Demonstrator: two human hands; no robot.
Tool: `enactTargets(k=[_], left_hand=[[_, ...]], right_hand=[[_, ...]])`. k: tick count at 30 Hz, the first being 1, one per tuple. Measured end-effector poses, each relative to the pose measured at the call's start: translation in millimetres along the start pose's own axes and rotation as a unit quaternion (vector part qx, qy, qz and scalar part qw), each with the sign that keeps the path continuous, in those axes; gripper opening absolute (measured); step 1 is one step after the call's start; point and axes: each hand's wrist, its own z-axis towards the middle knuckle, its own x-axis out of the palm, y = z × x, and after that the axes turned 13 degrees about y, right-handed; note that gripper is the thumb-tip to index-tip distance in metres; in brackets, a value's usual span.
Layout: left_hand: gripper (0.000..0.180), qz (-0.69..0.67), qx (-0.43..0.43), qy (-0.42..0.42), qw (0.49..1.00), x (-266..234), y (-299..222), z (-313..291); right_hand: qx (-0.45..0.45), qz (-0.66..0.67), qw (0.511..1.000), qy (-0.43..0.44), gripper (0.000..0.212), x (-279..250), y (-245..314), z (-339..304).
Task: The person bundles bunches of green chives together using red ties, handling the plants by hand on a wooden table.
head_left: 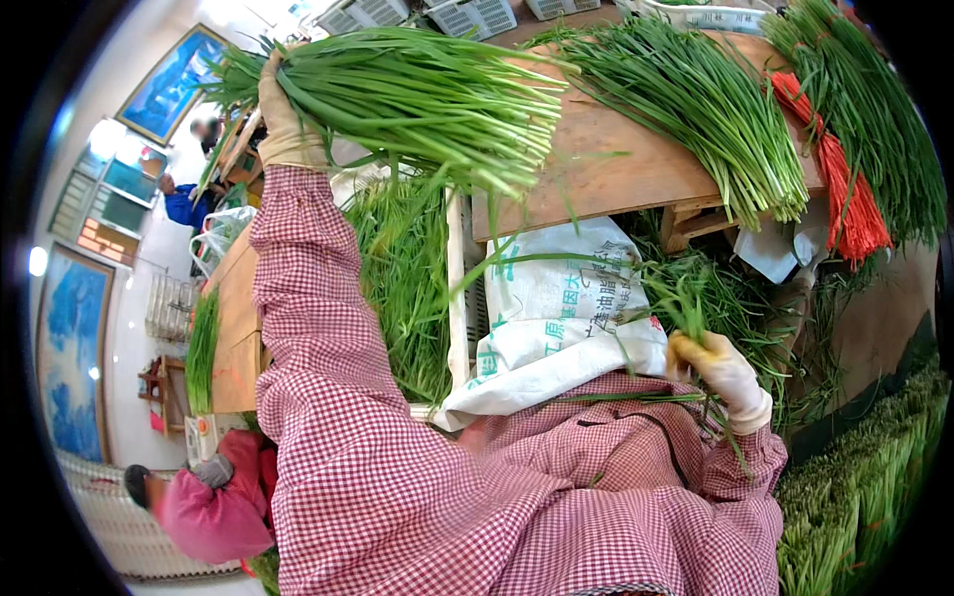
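Observation:
My left hand, in a pale glove, is raised at the upper left and wrapped round a big bunch of garlic chives. The bunch lies sideways, its pale cut ends to the right. At the lower right, close to my body, my right hand is closed on a few loose chive leaves, somewhat blurred. Its glove has yellowed fingertips. A white woven sack covers my lap between the two arms. Beyond it, a wooden board bears another pile of chives.
Red ties hang over the board's right end beside more chives. Left of the sack is a white-edged crate full of loose leaves. Standing bundles fill the lower right. A person in pink is at my left.

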Motion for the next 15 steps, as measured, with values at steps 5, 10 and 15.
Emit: enactTargets(k=[5, 10, 15], left_hand=[[0.027, -0.021, -0.01, 0.003, 1.0, 24.6, -13.9, 1.0], [0.029, -0.052, -0.013, 0.084, 0.995, 58.3, 0.4, 9.0], [0.03, -0.053, -0.018, 0.123, 0.991, 49.0, 13.8, 17.4]], right_hand=[[-0.13, -0.333, 0.916, -0.183, 0.038, -26.1, 10.3, 69.4], [-0.234, 0.198, 0.951, -0.029, 0.038, -5.2, 45.9, 162.7], [-0.408, 0.384, 0.816, 0.143, 0.043, 53.2, 49.1, 184.1]])
